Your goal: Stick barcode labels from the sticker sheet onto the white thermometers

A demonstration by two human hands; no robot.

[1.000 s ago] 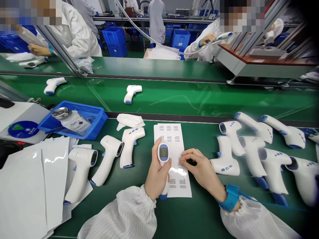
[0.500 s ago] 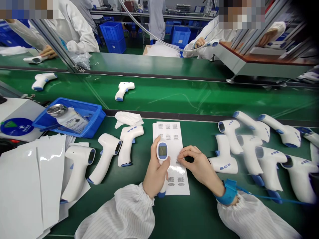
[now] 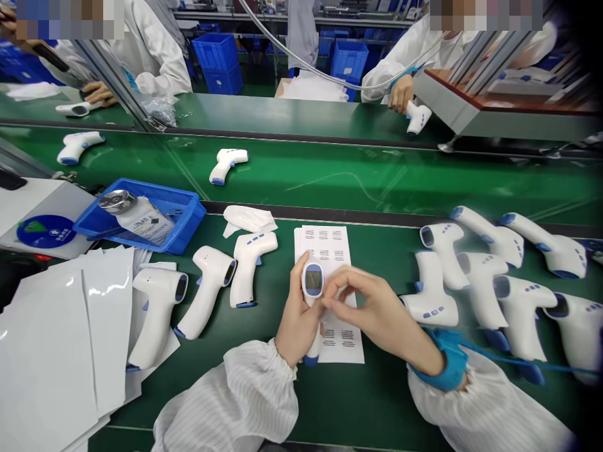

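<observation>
My left hand (image 3: 300, 320) is closed around a white-and-blue infrared thermometer (image 3: 316, 344), held upright with its small grey screen facing me. Close beside that screen is my right hand (image 3: 365, 301), thumb and fingertips pinched together and smeared by motion. Whatever is between those fingertips is too small and blurred to make out. Under both hands lies a sheet of printed labels (image 3: 340, 338), partly covered by the thermometer and fingers. A blue strap (image 3: 450, 361) with a cord circles my right wrist.
Several thermometers lie left (image 3: 211, 285) and right (image 3: 436, 307) of the sheet. At left are white sheets (image 3: 42, 351) and a blue tray (image 3: 186, 229) with a metal-capped bottle. Beyond runs a green belt (image 3: 301, 182) carrying thermometers. Two co-workers in white sit across.
My right hand has moved left from the label sheet to the thermometer in my left hand. Across the belt, the right-hand co-worker's hand has lowered a thermometer. The view has shifted slightly.
</observation>
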